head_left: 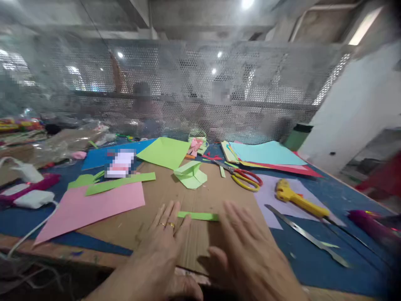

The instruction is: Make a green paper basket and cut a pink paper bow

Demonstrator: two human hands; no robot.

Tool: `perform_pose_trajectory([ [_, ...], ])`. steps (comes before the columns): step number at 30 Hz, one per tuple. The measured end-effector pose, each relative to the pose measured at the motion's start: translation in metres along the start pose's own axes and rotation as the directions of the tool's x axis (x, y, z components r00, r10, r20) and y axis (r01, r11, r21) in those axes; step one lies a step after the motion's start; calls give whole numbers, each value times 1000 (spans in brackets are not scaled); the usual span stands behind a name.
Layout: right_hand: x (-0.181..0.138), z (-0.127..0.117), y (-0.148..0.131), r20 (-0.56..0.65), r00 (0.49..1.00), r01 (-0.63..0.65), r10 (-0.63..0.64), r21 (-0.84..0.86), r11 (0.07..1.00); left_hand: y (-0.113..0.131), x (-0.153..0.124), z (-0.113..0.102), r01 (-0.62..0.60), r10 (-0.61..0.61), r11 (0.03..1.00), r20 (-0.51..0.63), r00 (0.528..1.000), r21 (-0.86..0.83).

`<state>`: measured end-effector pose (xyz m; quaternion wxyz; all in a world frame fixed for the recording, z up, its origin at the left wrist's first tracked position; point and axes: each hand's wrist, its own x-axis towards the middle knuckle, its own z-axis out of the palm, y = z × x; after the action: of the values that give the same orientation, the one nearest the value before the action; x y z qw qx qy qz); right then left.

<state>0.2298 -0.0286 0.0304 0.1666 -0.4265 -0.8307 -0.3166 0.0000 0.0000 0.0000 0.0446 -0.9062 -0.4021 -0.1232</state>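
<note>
A narrow green paper strip [200,216] lies across the brown cardboard [196,244] in front of me. My left hand [167,234], with rings on two fingers, rests over the strip's left end, its fingers stretched out. Over the right end lies my right hand [246,238], flat and slightly blurred, with the thumb apart. Both ends of the strip are hidden under the fingers. Just beyond it sits a folded pale green paper piece [191,176]. Scissors [246,179] with red and yellow handles lie past my right hand.
Right: yellow glue gun [302,201] on lilac paper [271,209], long flat metal tool [307,236]. Left: pink sheet [103,209], longer green strip [120,184], white adapters [34,199] with cable. Behind: green sheet [166,151], coloured paper stack [266,152], perforated metal screen [194,79].
</note>
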Motion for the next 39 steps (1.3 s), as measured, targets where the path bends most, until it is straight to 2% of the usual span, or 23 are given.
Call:
perform_pose_trajectory([
  [4, 18, 13, -22, 99, 986, 118, -133, 146, 982, -2, -2, 11, 32, -32, 999, -61, 998, 5],
  [7, 8, 17, -18, 119, 988, 87, -101, 116, 989, -5, -6, 16, -8, 8, 1000, -90, 996, 0],
  [11, -20, 15, -1, 132, 989, 68, -72, 36, 997, -8, -7, 21, -29, 31, 999, -106, 994, 21],
  [16, -41, 16, 12, 71, 996, 62, -57, -75, 995, -21, -10, 23, -81, 90, 994, -145, 985, 69],
  [22, -39, 26, 16, -42, 989, 132, -140, -157, 979, -52, -29, 9, -105, 146, 971, -185, 972, 217],
  [25, -28, 24, 13, -50, 994, 92, -99, -130, 987, -44, -19, 3, -83, 138, 960, -192, 972, 266],
  [28, -14, 24, 6, 18, 1000, -15, 16, -46, 999, -19, 9, 1, 56, -3, 967, -208, 978, 249],
  [29, -10, 25, 4, 46, 998, -49, 50, -22, 999, -11, 19, 2, 26, 15, 975, -178, 984, 221],
  [31, -8, 27, 3, 106, 990, -96, 94, 17, 995, -2, 32, 8, -122, 136, 983, -102, 985, 134],
  [34, -13, 30, 7, 194, 975, -130, 112, 83, 988, -9, 31, 24, -225, 230, 971, -63, 971, 74],
  [37, -23, 29, 13, 183, 979, -116, 91, 130, 985, -27, 12, 39, -220, 231, 971, -147, 962, 88],
  [39, -26, 28, 15, 167, 982, -108, 83, 146, 983, -35, -3, 41, -199, 211, 977, -209, 955, 77],
])
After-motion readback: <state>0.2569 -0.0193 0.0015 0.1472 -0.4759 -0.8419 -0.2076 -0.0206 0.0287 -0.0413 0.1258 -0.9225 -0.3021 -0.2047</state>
